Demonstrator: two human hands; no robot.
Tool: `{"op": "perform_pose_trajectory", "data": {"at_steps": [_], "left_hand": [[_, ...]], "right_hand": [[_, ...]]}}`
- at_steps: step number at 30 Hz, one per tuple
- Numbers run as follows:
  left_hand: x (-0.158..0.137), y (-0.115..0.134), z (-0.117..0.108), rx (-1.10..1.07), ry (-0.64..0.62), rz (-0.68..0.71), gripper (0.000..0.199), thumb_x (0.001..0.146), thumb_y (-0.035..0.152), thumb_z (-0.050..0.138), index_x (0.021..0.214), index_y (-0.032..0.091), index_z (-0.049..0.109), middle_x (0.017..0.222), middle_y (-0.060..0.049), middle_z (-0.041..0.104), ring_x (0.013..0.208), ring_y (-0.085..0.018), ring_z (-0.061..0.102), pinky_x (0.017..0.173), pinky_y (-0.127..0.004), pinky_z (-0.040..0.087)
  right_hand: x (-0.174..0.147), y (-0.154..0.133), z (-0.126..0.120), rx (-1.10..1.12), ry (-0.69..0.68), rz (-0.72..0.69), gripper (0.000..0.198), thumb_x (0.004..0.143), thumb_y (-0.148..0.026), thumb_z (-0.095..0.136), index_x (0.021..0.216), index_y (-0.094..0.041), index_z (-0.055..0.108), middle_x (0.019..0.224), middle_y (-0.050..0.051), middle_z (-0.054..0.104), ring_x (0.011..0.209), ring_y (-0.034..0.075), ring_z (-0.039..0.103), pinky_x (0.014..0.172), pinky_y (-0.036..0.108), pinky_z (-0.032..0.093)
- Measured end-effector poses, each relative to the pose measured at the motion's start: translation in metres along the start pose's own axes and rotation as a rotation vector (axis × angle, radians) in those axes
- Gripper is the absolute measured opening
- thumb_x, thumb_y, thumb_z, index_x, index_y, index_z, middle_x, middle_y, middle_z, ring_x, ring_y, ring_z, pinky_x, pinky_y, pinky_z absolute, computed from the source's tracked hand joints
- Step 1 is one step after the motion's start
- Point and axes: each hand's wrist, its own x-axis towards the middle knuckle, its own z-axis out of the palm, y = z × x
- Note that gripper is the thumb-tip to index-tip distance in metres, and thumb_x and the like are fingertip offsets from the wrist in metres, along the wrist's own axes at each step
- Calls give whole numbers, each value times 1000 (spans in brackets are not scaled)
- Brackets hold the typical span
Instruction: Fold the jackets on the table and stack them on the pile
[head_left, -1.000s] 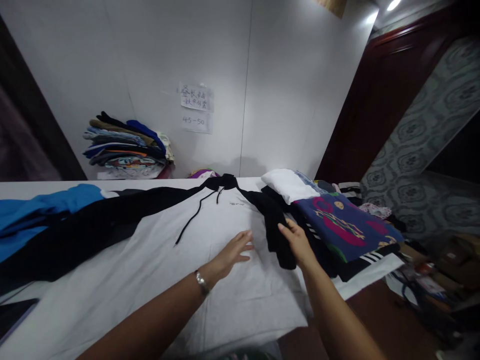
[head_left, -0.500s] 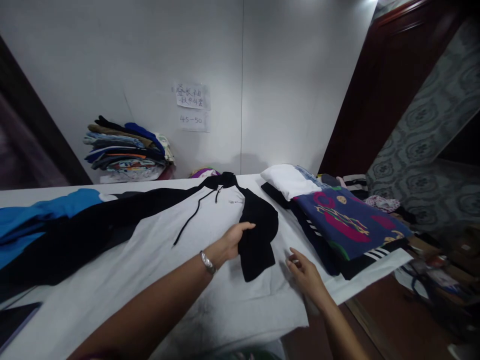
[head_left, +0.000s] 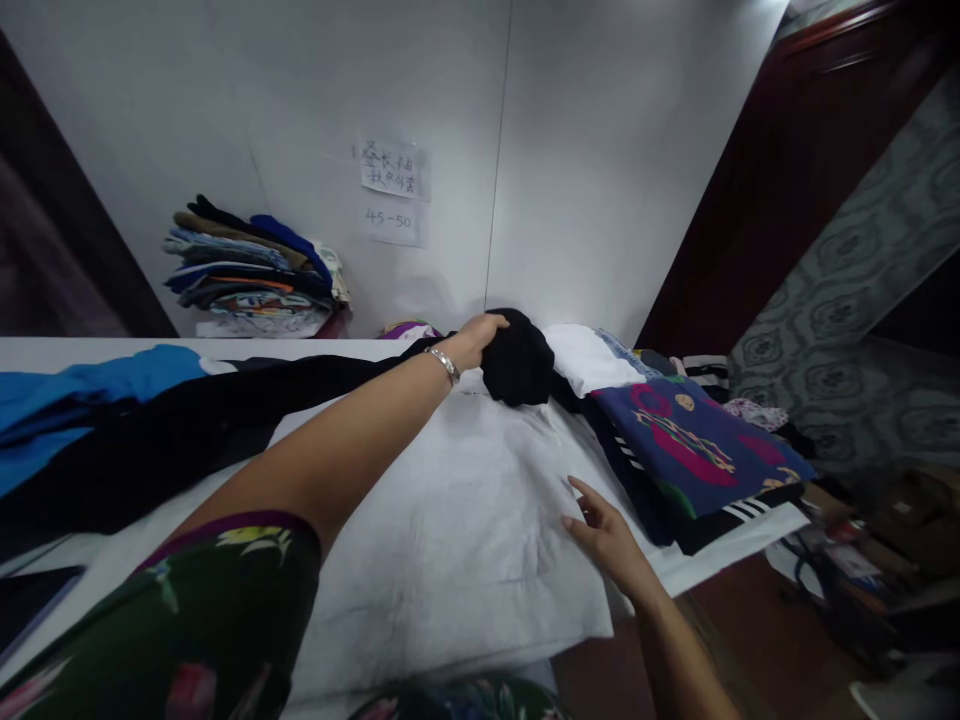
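A white pullover with black sleeves (head_left: 450,510) lies spread on the white table. My left hand (head_left: 478,340), with a silver bracelet at the wrist, reaches to its top end and grips a bunched black sleeve (head_left: 519,362). The neck is mostly hidden behind that hand and the bunched cloth. The other black sleeve stretches out to the left. By the pullover's right edge is my right hand (head_left: 604,535), fingers apart and holding nothing; whether its fingertips touch the cloth I cannot tell.
Folded clothes, topped by a blue patterned garment (head_left: 690,440) and a white one (head_left: 589,358), lie on the right. A tall clothes stack (head_left: 251,270) stands at the back left. A blue garment (head_left: 97,390) lies left. Paper notes (head_left: 394,190) hang on the wall.
My left hand has moved up and away with the black sleeve, folding it over the pullover's neck. My right hand has shifted slightly and stays by the right edge.
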Motion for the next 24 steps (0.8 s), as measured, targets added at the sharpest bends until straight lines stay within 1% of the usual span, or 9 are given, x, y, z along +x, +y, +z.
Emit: {"op": "perform_pose_trajectory", "data": {"at_steps": [4,6,9,12,14,16,20,22,24], "left_hand": [[18,29,-34,-92,123,97,8,71,18,61,77,15,58,68,-8,64,68,-23,64,65,-35,53],[23,41,-61,-149,175,142,7,71,18,60,76,15,57,64,-7,62,65,-21,62,64,-34,53],[26,50,-109,-198,250,183,6,71,17,57,77,16,57,60,-5,61,62,-20,62,63,-33,53],[23,45,-155,-187,333,179,8,71,16,56,79,17,58,58,-4,61,60,-20,62,61,-33,54],[16,34,-181,-124,378,114,9,71,17,57,79,17,59,56,-4,60,56,-20,61,58,-32,53],[9,22,-200,-56,395,21,10,70,17,59,79,16,60,54,-3,60,51,-19,59,56,-32,53],[-3,9,-224,0,374,-95,11,69,16,61,80,15,62,54,-5,62,48,-20,59,54,-34,53],[-4,8,-229,20,356,-123,11,70,17,61,80,14,63,53,-6,63,47,-21,59,54,-35,52],[-3,12,-231,17,334,-97,11,70,18,63,80,13,63,53,-7,63,46,-22,59,55,-37,52]], "right_hand": [[-4,-34,16,96,-135,2,66,68,-37,69,131,-23,54,97,3,54,69,11,47,56,23,40],[-4,-46,32,74,-225,-70,61,72,-32,67,130,-25,54,97,3,54,70,11,46,58,23,41],[-3,-57,68,0,-373,-244,54,76,-24,63,129,-28,55,95,1,55,71,10,47,63,23,42],[-4,-58,109,-56,-536,-271,50,76,-22,62,126,-28,58,95,0,59,67,10,48,62,23,43],[-7,-56,131,-110,-639,-236,45,75,-24,65,120,-25,62,96,2,62,68,11,52,62,23,45],[-10,-55,143,-157,-697,-223,41,76,-27,67,117,-23,65,100,4,65,73,13,57,67,25,47],[-9,-63,138,-139,-670,-301,32,83,-30,60,112,-21,67,102,5,68,82,16,62,71,28,50],[0,-68,130,-161,-558,-421,31,88,-30,52,114,-21,65,106,6,67,92,18,63,79,31,51],[16,-70,124,-263,-418,-533,36,90,-30,47,123,-22,60,122,8,62,112,21,57,95,37,47]]}}
